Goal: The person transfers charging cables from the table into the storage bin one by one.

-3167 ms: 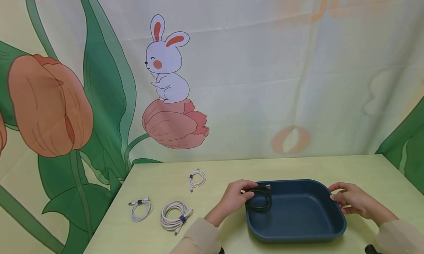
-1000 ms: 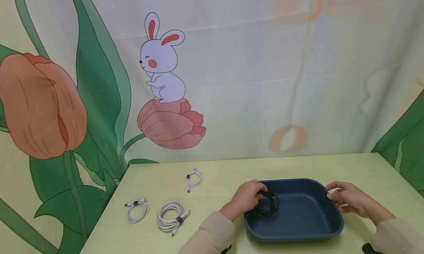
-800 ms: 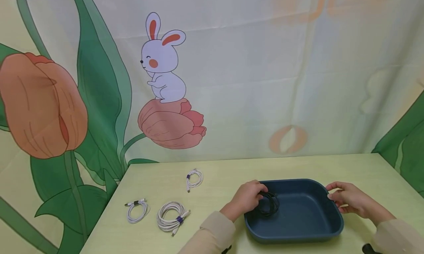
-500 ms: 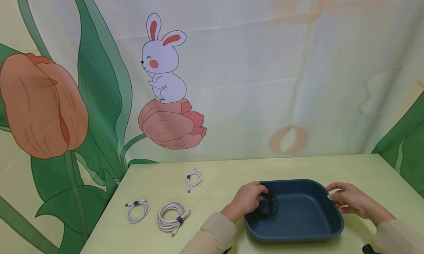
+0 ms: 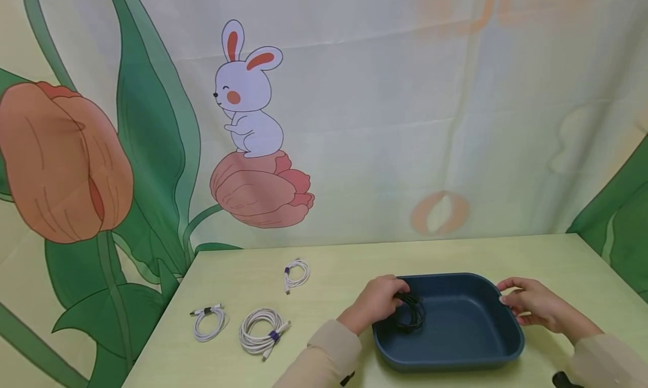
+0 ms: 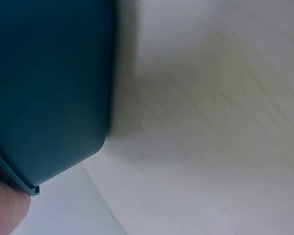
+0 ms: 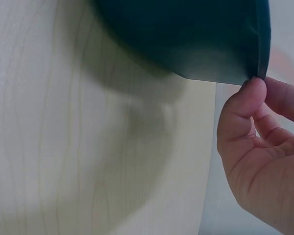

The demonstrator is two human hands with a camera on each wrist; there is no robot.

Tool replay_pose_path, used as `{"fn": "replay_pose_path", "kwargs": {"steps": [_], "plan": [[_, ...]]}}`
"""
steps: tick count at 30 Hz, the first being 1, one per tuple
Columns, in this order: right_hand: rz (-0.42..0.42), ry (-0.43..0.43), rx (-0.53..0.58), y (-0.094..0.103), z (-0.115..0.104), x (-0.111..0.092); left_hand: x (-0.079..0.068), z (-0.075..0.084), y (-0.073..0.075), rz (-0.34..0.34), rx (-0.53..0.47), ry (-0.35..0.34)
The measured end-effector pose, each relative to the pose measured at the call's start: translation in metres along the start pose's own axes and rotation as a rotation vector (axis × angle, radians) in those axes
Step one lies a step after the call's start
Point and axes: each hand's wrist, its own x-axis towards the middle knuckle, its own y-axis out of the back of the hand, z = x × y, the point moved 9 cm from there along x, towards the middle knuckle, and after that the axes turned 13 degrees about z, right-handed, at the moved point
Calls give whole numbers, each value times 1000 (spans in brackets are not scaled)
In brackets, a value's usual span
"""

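Observation:
A dark blue rectangular tray with rounded corners stands on the table in the head view. My left hand reaches over its left rim and holds a coiled black cable down inside the left end; the fingertips are mostly hidden there. At the far right corner, my right hand pinches the rim between thumb and fingers. The right wrist view shows that thumb pressed on the rim. In the left wrist view, the tray's outer wall covers most of the left hand.
Three coiled white cables lie left of the tray: a small coil at the back, another at far left, and a thicker coil nearer the tray. A printed curtain hangs behind the table.
Since the earliest frame, my left hand has moved right and lowered the black cable from the tray's left rim into it. My right hand keeps its pinch on the rim.

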Motion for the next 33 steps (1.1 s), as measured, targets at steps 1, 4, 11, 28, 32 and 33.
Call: {"fn": "replay_pose_path", "kwargs": {"steps": [1, 4, 11, 28, 32, 33], "plan": [[0, 0, 1, 0, 0, 0, 1, 0, 0, -10, -8, -4], [-3, 2, 4, 0, 0, 0, 4, 1, -3, -42, -29, -13], [-3, 0, 2, 0, 0, 0, 10, 0, -9, -104, -59, -18], [-12, -7, 16, 1, 1, 0, 14, 3, -20, -223, -162, 18], [-10, -6, 19, 1, 2, 1, 15, 2, -22, -251, -161, 38], [-10, -6, 19, 1, 2, 1, 15, 2, -23, -257, -159, 42]]}}
